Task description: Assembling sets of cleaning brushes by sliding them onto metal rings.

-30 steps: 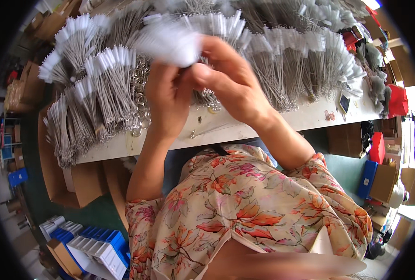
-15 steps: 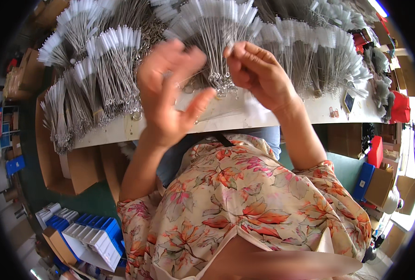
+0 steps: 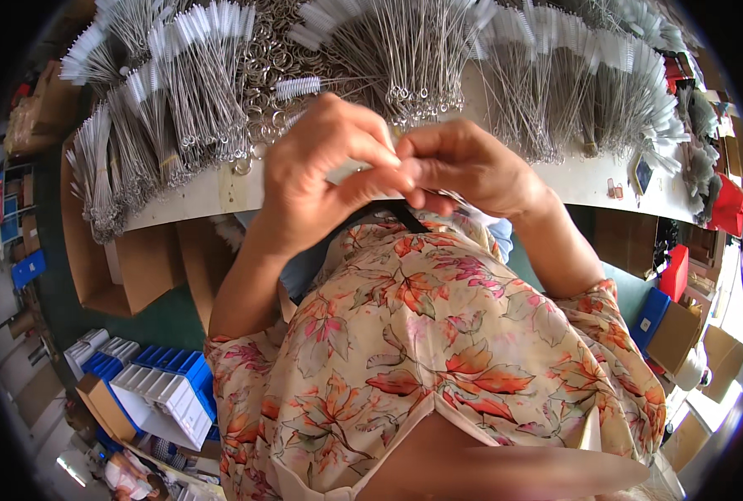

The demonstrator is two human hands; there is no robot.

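My left hand point(image 3: 326, 171) and my right hand point(image 3: 472, 167) meet over the table's near edge, thumbs and forefingers pinched together. Whatever lies between the fingertips is too small and covered to make out. A pale, thin bit shows below my right fingers, its kind unclear. Just beyond my left hand lies a white-bristled wire brush head point(image 3: 297, 88), beside a heap of metal split rings point(image 3: 275, 54). Past my hands a big bundle of wire brushes point(image 3: 417, 58) lies with its looped wire ends toward me.
More brush bundles point(image 3: 200, 83) cover the table's left side, others point(image 3: 593, 92) its right. A small dark device point(image 3: 643, 173) sits near the right edge of the white table point(image 3: 213, 194). Cardboard boxes point(image 3: 133, 271) and blue and white plastic bins point(image 3: 167, 392) stand on the floor at left.
My hands were apart and higher over the bundles, the left blurred with fingers spread. Now both have come nearer to me, and their fingertips meet. The brush head beyond my left hand has come into sight.
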